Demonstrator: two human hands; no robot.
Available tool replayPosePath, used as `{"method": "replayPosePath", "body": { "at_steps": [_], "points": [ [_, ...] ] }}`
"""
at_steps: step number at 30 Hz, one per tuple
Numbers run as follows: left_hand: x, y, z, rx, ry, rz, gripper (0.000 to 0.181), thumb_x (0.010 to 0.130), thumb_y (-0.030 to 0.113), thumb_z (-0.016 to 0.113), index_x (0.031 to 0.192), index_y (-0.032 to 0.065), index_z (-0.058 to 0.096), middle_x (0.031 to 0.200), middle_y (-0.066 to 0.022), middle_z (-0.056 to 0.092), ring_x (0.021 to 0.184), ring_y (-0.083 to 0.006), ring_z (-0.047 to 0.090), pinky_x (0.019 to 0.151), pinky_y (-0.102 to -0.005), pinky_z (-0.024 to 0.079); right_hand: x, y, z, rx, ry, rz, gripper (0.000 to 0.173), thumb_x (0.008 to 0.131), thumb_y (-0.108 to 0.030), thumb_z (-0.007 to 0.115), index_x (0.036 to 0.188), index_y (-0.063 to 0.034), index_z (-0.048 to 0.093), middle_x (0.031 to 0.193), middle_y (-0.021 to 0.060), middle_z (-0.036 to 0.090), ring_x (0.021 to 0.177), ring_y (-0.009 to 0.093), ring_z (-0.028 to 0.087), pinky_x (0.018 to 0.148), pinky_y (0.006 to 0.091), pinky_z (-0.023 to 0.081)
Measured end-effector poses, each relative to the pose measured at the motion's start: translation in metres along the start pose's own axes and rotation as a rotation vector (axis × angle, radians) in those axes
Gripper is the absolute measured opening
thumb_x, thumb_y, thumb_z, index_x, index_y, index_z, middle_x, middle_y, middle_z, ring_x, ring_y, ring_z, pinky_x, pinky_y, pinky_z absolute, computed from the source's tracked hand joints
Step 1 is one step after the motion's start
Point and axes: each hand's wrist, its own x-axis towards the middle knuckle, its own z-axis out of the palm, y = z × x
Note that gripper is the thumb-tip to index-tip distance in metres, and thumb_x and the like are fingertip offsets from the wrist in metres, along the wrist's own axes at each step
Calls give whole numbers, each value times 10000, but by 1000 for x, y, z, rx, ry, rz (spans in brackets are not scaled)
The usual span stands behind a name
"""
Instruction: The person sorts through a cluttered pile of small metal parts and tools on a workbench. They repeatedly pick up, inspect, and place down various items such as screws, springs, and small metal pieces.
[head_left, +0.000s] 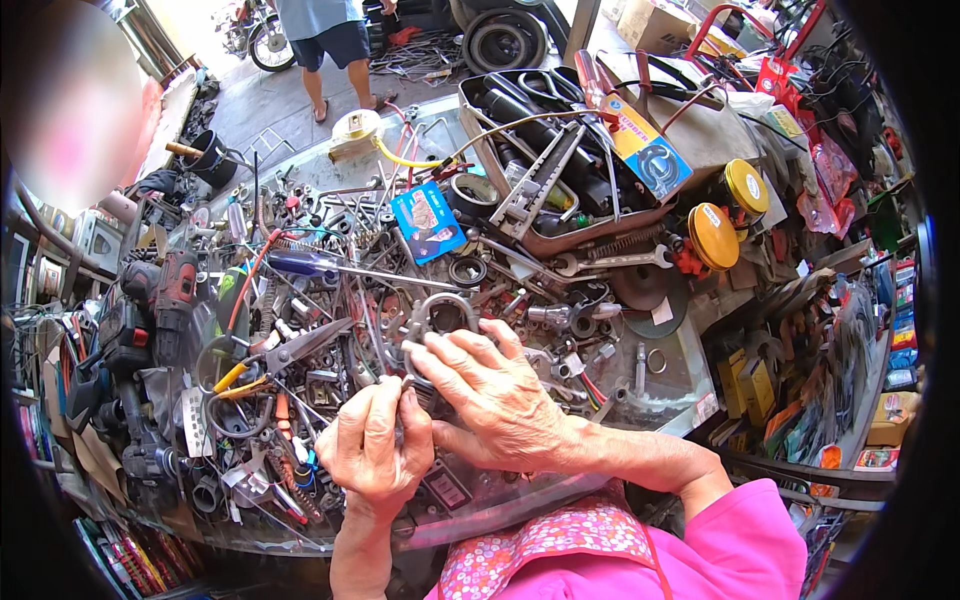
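Note:
My left hand (375, 439) pinches a small dark piece (407, 384) between thumb and fingertips. Close on its right, my right hand (491, 401) lies palm down with bent fingers. Its fingertips touch or overlap a curved grey loop (442, 300), which arches around a dark ring-shaped part; whether they grip it is hidden. Beyond both hands lies a screwdriver with a blue handle (304, 262), its long shaft pointing right. Scissors (307, 345) lie partly open to the left, among loose metal parts spread over the glass-topped counter (660, 375).
A tool case (540, 240) crammed with tools stands at the back right, near an open-end wrench (615, 259) and grinding discs (652, 300). Yellow-lidded jars (712, 236) stand beyond. A cordless drill (174, 289) lies left. A person (326, 45) stands past the counter.

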Motion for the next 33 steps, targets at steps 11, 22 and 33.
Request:
{"method": "replayPosePath", "body": {
  "at_steps": [11,22,33],
  "points": [
    [-2,4,-4,0,62,-79,181,792,-1,743,970,-17,714,844,-120,691,667,-245,692,555,-338,552,-3,0,10,249,-107,-261,517,911,-259,665,1315,30,523,1303,204,581,1244,357,545,1118,562,346],
    [0,5,-4,-90,84,-152,165,802,-63,714,960,-15,716,868,-95,674,649,-163,654,549,-269,525,2,37,-47,-67,62,-52,136,788,-155,786,875,-83,710,812,52,647,838,256,622,825,402,455],
    [-1,6,-4,-98,89,-145,144,808,-60,707,948,-24,718,851,-94,676,625,-147,649,527,-260,518,-1,41,-75,-76,-101,-16,176,809,-226,752,855,-68,691,833,73,611,897,278,597,838,413,472]
  ]
}}
